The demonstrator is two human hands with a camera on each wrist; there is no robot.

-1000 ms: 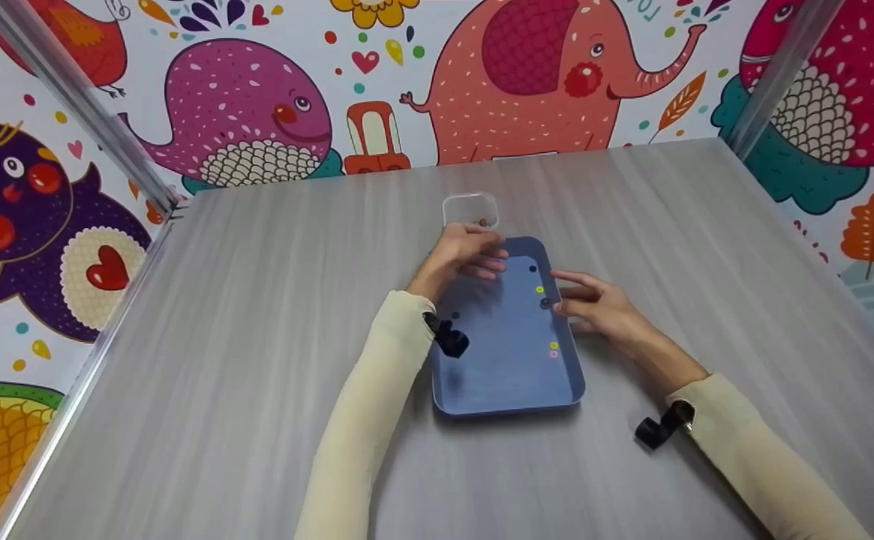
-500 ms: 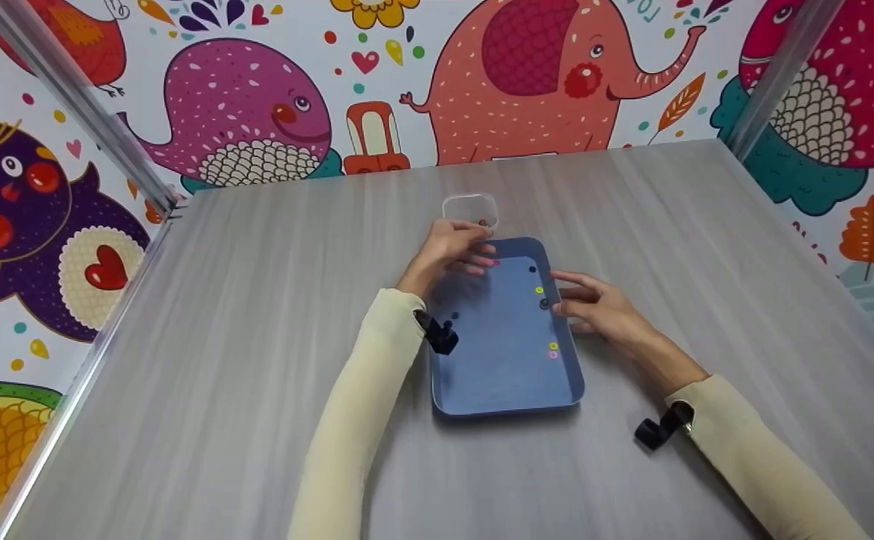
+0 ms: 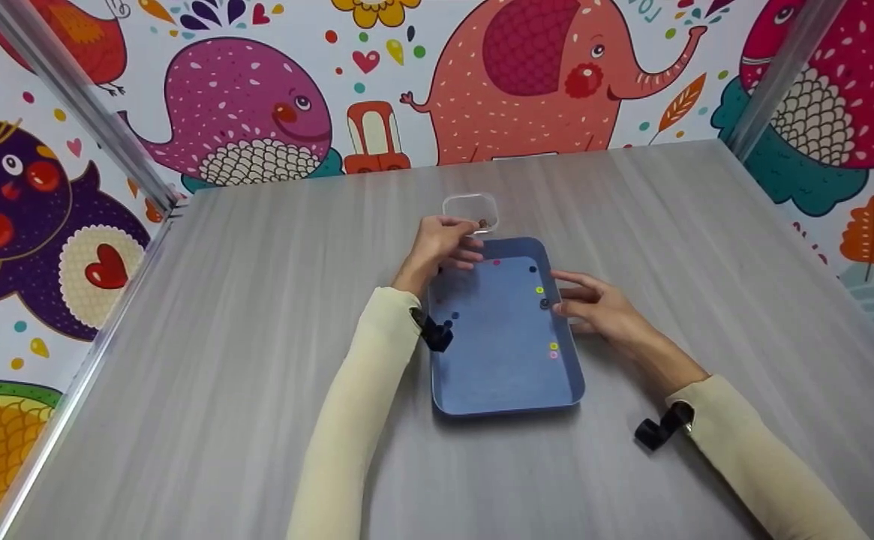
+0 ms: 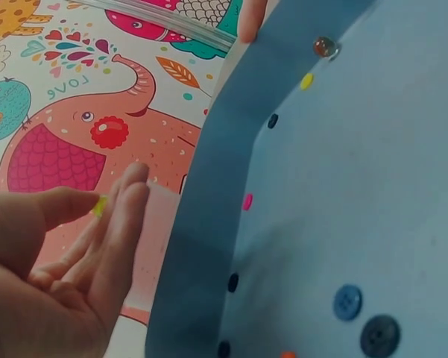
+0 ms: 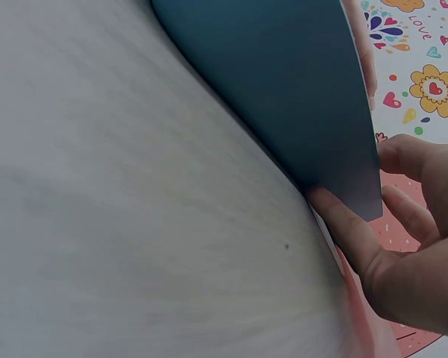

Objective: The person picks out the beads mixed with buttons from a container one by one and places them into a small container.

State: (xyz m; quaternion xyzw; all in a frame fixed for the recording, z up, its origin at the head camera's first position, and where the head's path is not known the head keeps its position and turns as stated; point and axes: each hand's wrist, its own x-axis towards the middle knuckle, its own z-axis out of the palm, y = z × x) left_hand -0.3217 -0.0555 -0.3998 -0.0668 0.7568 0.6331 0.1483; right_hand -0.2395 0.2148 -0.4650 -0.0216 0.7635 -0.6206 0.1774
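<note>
Between thumb and forefinger, my left hand (image 3: 440,244) pinches a small yellow button (image 4: 100,206). It hovers at the far left corner of a blue tray (image 3: 508,409), right at the near rim of a clear plastic box (image 3: 470,196). My right hand (image 3: 603,309) holds the tray's right wall, with fingertips over the rim and one finger (image 5: 346,227) low against the outside. Loose buttons lie in the tray: a pink one (image 4: 247,201), a blue one (image 4: 348,302), a dark one (image 4: 380,336) and several others.
Small brown pieces (image 3: 483,223) sit in the clear box. A grey wood-grain table (image 3: 279,300) carries the tray and box. Printed cartoon panels (image 3: 256,97) with metal corner posts (image 3: 91,105) bound its back and sides.
My left hand has moved left and slightly away, from above the tray's far end to beside the clear box, uncovering the pink button. The right hand and tray have stayed still.
</note>
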